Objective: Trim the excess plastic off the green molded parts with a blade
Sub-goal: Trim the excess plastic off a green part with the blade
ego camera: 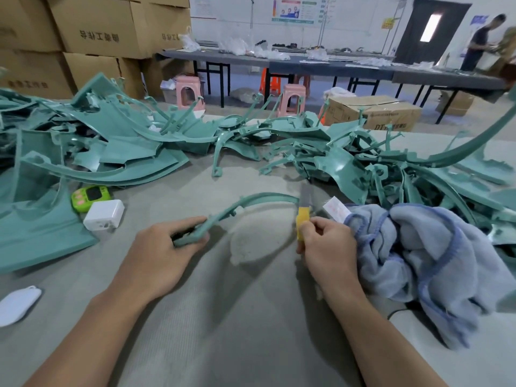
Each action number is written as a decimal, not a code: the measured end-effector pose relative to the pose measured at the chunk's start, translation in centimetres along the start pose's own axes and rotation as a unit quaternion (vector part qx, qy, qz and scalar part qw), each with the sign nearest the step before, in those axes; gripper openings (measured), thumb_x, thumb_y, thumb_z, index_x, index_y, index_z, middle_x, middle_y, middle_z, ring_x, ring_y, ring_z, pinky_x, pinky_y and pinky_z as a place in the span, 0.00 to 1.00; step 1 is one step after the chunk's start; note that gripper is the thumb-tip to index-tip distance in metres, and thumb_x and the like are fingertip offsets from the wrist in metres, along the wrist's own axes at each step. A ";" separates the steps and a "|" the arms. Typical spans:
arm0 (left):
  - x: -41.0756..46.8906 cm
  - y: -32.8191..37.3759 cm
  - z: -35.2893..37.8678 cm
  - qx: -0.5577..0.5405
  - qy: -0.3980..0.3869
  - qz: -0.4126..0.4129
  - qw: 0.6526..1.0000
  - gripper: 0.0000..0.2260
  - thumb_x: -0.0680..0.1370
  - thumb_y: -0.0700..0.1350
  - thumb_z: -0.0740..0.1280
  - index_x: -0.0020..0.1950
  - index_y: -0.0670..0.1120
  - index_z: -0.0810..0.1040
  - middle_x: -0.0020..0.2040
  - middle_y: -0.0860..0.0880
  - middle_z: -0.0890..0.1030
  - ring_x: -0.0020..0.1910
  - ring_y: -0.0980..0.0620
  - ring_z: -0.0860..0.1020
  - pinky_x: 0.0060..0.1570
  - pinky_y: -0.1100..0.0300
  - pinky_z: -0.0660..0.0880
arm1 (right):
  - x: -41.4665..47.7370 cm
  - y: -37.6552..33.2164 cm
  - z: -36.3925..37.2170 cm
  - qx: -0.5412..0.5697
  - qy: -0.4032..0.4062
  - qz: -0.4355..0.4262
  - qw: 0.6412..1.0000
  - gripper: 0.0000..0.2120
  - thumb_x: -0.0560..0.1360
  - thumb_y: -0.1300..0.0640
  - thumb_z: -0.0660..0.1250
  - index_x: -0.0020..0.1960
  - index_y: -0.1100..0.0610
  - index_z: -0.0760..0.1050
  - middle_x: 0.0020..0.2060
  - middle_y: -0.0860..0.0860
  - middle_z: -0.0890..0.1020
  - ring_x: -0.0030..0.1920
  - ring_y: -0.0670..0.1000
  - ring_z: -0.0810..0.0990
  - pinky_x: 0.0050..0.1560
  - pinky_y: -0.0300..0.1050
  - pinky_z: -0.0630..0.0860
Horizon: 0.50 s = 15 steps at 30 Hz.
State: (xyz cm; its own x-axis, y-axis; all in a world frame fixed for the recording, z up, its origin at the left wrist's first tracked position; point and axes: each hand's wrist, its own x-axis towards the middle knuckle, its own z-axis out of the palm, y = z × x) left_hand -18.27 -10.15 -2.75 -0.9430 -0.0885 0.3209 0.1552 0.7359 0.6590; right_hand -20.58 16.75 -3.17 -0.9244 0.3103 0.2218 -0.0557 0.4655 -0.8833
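Left hand (164, 247) grips green strip (251, 199); right hand (326, 241) grips yellow knife (303, 216). Seemingly fabric-covered table (223, 317); boxes (97, 29) behind.

The left hand (164, 244) and the right hand (326, 244) are both bare. The forearms behind them are bare too, uncovered as far as the view reaches.

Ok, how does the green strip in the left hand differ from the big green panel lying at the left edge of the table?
The strip is thin and arched; the panel is broad and flat. The strip is held by the left hand, its far end by the blade; the panel lies untouched on the table. Both are the same green plastic.
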 end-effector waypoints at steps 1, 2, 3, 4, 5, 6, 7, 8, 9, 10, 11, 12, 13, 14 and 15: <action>0.0 0.3 0.1 -0.030 0.051 -0.027 0.998 0.06 0.70 0.68 0.68 0.46 0.75 0.79 0.36 0.70 0.81 0.38 0.65 0.80 0.35 0.64 0.73 | -0.3 -0.1 0.1 0.023 -0.012 -0.018 1.000 0.13 0.76 0.54 0.65 0.33 0.56 0.78 0.25 0.52 0.79 0.23 0.48 0.73 0.26 0.42 0.69; 0.0 0.6 0.1 -0.072 0.096 -0.055 0.991 0.06 0.68 0.68 0.68 0.43 0.73 0.79 0.34 0.67 0.81 0.35 0.63 0.80 0.31 0.61 0.73 | -0.5 -0.2 0.2 0.043 -0.021 -0.030 0.998 0.13 0.76 0.54 0.65 0.34 0.55 0.78 0.26 0.52 0.80 0.25 0.49 0.74 0.27 0.43 0.69; 0.0 0.9 0.1 -0.126 0.122 -0.083 0.981 0.06 0.67 0.65 0.70 0.42 0.71 0.79 0.35 0.67 0.82 0.34 0.63 0.81 0.30 0.60 0.73 | -0.6 -0.3 0.2 0.054 -0.029 -0.041 0.997 0.13 0.77 0.54 0.66 0.34 0.55 0.79 0.27 0.51 0.80 0.26 0.50 0.75 0.28 0.43 0.70; 0.1 1.0 0.1 -0.189 0.129 -0.116 0.966 0.07 0.66 0.61 0.72 0.43 0.70 0.81 0.36 0.65 0.83 0.33 0.62 0.82 0.31 0.58 0.76 | -0.7 -0.4 0.2 0.055 -0.037 -0.052 0.996 0.13 0.77 0.55 0.67 0.34 0.54 0.79 0.27 0.49 0.81 0.27 0.48 0.76 0.29 0.41 0.71; 0.2 1.1 0.2 -0.251 0.116 -0.154 0.949 0.07 0.67 0.56 0.74 0.44 0.66 0.83 0.37 0.61 0.85 0.34 0.59 0.83 0.34 0.54 0.80 | -0.8 -0.6 0.3 0.045 -0.046 -0.065 0.996 0.12 0.78 0.55 0.68 0.35 0.53 0.80 0.28 0.47 0.81 0.28 0.46 0.77 0.30 0.38 0.71; 0.3 1.2 0.3 -0.301 0.088 -0.197 0.929 0.07 0.69 0.52 0.76 0.46 0.59 0.85 0.40 0.55 0.87 0.37 0.52 0.85 0.38 0.48 0.82 | -1.0 -0.6 0.3 0.031 -0.060 -0.080 0.995 0.11 0.78 0.55 0.69 0.37 0.52 0.81 0.29 0.46 0.82 0.30 0.45 0.78 0.32 0.38 0.72; 0.3 1.2 0.4 -0.338 0.055 -0.236 0.909 0.06 0.71 0.47 0.77 0.47 0.51 0.86 0.42 0.48 0.88 0.39 0.45 0.86 0.41 0.44 0.83 | -1.3 -0.7 0.3 0.011 -0.077 -0.098 0.992 0.10 0.78 0.55 0.70 0.38 0.53 0.81 0.30 0.46 0.82 0.32 0.47 0.78 0.34 0.40 0.73; 0.3 1.2 0.4 -0.364 0.024 -0.262 0.894 0.05 0.74 0.44 0.75 0.49 0.46 0.86 0.45 0.43 0.87 0.39 0.42 0.86 0.40 0.43 0.82 | -1.5 -0.8 0.4 -0.014 -0.093 -0.120 0.988 0.09 0.78 0.55 0.70 0.39 0.54 0.80 0.31 0.48 0.81 0.33 0.48 0.77 0.35 0.44 0.74; 0.3 1.1 0.4 -0.380 -0.004 -0.277 0.882 0.05 0.75 0.41 0.74 0.50 0.43 0.85 0.46 0.40 0.87 0.38 0.41 0.85 0.37 0.45 0.82 | -1.7 -0.9 0.4 -0.045 -0.104 -0.141 0.984 0.10 0.78 0.54 0.69 0.39 0.55 0.78 0.31 0.49 0.80 0.34 0.50 0.76 0.37 0.46 0.73; 0.3 1.1 0.4 -0.392 -0.029 -0.285 0.874 0.05 0.76 0.40 0.73 0.50 0.41 0.84 0.45 0.38 0.87 0.36 0.41 0.85 0.32 0.48 0.81 | -1.7 -0.9 0.4 -0.078 -0.108 -0.155 0.979 0.11 0.78 0.54 0.68 0.38 0.56 0.76 0.31 0.50 0.79 0.34 0.50 0.75 0.37 0.48 0.72; 0.3 1.1 0.3 -0.401 -0.051 -0.290 0.868 0.06 0.76 0.39 0.72 0.50 0.40 0.84 0.45 0.37 0.86 0.35 0.40 0.84 0.28 0.51 0.79 | -1.6 -1.0 0.5 -0.113 -0.108 -0.159 0.975 0.12 0.78 0.53 0.67 0.38 0.56 0.75 0.30 0.50 0.78 0.34 0.51 0.74 0.37 0.49 0.71; 0.3 1.2 0.3 -0.406 -0.069 -0.294 0.862 0.05 0.76 0.39 0.72 0.50 0.39 0.85 0.45 0.36 0.86 0.34 0.40 0.84 0.27 0.52 0.78 | -1.5 -1.1 0.5 -0.149 -0.103 -0.153 0.972 0.13 0.79 0.52 0.66 0.37 0.56 0.74 0.29 0.51 0.77 0.33 0.51 0.74 0.36 0.50 0.71; 0.3 1.1 0.2 -0.407 -0.083 -0.295 0.860 0.05 0.76 0.39 0.71 0.50 0.39 0.85 0.45 0.36 0.86 0.34 0.40 0.84 0.26 0.52 0.78 | -1.3 -1.1 0.5 -0.179 -0.088 -0.137 0.970 0.15 0.79 0.51 0.66 0.36 0.56 0.73 0.28 0.51 0.77 0.32 0.52 0.74 0.36 0.51 0.69; 0.3 1.0 0.3 -0.402 -0.093 -0.295 0.862 0.05 0.76 0.39 0.71 0.49 0.40 0.85 0.45 0.36 0.86 0.35 0.40 0.84 0.27 0.52 0.78 | -1.1 -1.2 0.4 -0.197 -0.059 -0.112 0.972 0.17 0.79 0.51 0.65 0.34 0.57 0.71 0.28 0.51 0.77 0.32 0.54 0.74 0.35 0.50 0.67; 0.3 1.0 0.4 -0.392 -0.101 -0.296 0.865 0.05 0.77 0.39 0.71 0.50 0.40 0.85 0.45 0.36 0.86 0.35 0.40 0.85 0.27 0.52 0.79 | -0.8 -1.2 0.2 -0.203 -0.020 -0.084 0.975 0.18 0.79 0.51 0.65 0.33 0.57 0.70 0.27 0.51 0.77 0.32 0.55 0.74 0.35 0.47 0.66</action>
State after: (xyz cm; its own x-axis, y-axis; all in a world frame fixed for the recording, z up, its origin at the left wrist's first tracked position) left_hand -18.52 -9.18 -2.24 -0.9456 -0.1171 -0.3034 -0.2945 -0.0875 0.9516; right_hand -19.85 15.81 -2.40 -0.9294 0.1721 0.3265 -0.0619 0.7993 -0.5977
